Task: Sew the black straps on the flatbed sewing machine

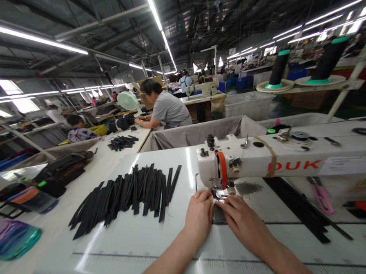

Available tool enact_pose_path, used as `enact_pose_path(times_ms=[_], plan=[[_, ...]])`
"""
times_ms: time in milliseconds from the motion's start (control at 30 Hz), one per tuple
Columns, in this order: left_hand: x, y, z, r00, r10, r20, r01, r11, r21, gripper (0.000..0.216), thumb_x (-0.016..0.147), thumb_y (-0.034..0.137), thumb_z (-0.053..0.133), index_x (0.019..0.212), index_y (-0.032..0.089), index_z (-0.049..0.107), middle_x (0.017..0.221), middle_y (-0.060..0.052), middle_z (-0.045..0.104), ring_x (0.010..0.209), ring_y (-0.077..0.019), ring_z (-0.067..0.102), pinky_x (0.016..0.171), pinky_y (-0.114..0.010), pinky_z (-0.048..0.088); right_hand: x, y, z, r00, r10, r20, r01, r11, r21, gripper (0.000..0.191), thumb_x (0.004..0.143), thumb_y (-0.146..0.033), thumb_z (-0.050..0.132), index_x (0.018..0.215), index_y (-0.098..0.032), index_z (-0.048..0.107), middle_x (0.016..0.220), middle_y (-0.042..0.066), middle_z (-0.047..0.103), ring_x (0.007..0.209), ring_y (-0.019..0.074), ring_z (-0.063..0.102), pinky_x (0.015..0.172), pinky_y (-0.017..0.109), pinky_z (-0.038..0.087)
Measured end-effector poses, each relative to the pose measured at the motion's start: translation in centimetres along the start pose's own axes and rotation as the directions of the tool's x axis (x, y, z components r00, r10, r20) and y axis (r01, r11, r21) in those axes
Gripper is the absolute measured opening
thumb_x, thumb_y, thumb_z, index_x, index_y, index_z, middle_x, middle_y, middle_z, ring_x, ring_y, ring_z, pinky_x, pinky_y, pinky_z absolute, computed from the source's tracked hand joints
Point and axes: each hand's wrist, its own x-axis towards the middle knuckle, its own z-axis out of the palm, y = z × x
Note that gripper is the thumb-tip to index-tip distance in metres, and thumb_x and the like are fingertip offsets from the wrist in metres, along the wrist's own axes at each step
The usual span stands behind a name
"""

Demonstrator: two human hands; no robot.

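Both my hands rest on the white table in front of a white sewing machine (280,160). My left hand (199,213) and my right hand (244,222) press their fingertips on a narrow black strip (218,214) that lies between them and runs under the presser foot (221,192). The fingers of both hands are closed down on the strip. A ring shows on my left hand.
A fanned row of black strips (127,195) lies left of my hands. More long black strips (302,210) and pink scissors (321,197) lie right, under the machine arm. Bags (46,179) sit at far left. A person in grey (169,109) works behind. Thread cones (278,68) stand above.
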Motion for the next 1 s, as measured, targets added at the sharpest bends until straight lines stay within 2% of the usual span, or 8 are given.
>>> enact_pose_path(times_ms=[300, 500, 667, 1000], plan=[[-0.04, -0.07, 0.4, 1.0, 0.006, 0.005, -0.006, 0.999, 0.033, 0.021, 0.093, 0.008, 0.048, 0.098, 0.017, 0.066, 0.12, -0.008, 0.064, 0.107, -0.0272, 0.056, 0.092, -0.046, 0.051, -0.19, 0.07, 0.18, 1.0, 0.003, 0.018, -0.003, 1.0, 0.013, 0.032, 0.09, -0.007, 0.048, 0.117, -0.019, 0.061, 0.098, 0.008, 0.06, 0.095, 0.0247, 0.058, 0.083, 0.043, 0.053], [-0.17, -0.27, 0.54, 1.0, 0.017, 0.01, -0.018, 0.998, 0.06, 0.023, 0.088, 0.005, 0.049, 0.104, 0.014, 0.064, 0.115, -0.01, 0.065, 0.11, -0.0276, 0.055, 0.094, -0.045, 0.051, -0.26, 0.21, 0.25, 1.0, 0.006, 0.022, -0.007, 1.0, 0.03, 0.033, 0.09, -0.006, 0.047, 0.118, -0.019, 0.061, 0.098, 0.008, 0.06, 0.093, 0.0237, 0.058, 0.082, 0.041, 0.053], [0.07, -0.32, 0.3, 0.999, 0.026, 0.04, -0.028, 0.998, 0.058, 0.025, 0.083, 0.003, 0.051, 0.101, 0.015, 0.065, 0.117, -0.01, 0.065, 0.109, -0.0273, 0.054, 0.095, -0.044, 0.05, -0.35, 0.23, 0.39, 0.999, 0.031, 0.042, -0.031, 0.999, 0.013, 0.032, 0.09, -0.006, 0.049, 0.117, -0.018, 0.061, 0.098, 0.008, 0.06, 0.095, 0.024, 0.058, 0.084, 0.041, 0.053], [0.7, 0.01, 0.01, 0.999, 0.028, 0.044, -0.034, 0.991, 0.13, 0.019, 0.084, 0.004, 0.051, 0.087, 0.015, 0.065, 0.105, -0.009, 0.066, 0.1, -0.0264, 0.057, 0.09, -0.043, 0.052, -0.37, 0.04, 0.46, 0.997, 0.035, 0.069, -0.034, 0.999, -0.007, 0.032, 0.089, -0.005, 0.05, 0.118, -0.016, 0.061, 0.097, 0.009, 0.06, 0.094, 0.026, 0.058, 0.083, 0.045, 0.053]])
